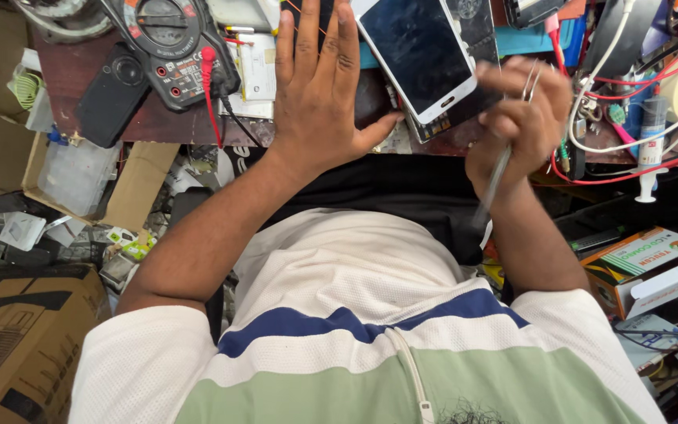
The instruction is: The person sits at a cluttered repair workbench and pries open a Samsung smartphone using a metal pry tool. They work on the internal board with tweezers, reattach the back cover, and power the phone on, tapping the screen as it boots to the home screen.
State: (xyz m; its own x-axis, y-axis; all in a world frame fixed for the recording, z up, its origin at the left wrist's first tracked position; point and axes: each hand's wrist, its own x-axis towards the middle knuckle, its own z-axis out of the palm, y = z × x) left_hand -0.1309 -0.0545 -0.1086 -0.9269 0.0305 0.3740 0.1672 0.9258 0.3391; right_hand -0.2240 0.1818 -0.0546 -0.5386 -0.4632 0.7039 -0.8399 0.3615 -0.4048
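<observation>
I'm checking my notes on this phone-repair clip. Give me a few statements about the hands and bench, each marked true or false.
1. The left hand lies flat and open on the bench. True.
2. The right hand is empty. False: it holds metal tweezers.
3. A white-framed phone with a dark screen lies between the hands. True.
4. The multimeter sits right of the phone. False: it is to the left.
5. The left hand grips the phone. False: only the thumb reaches near its lower corner.
</observation>
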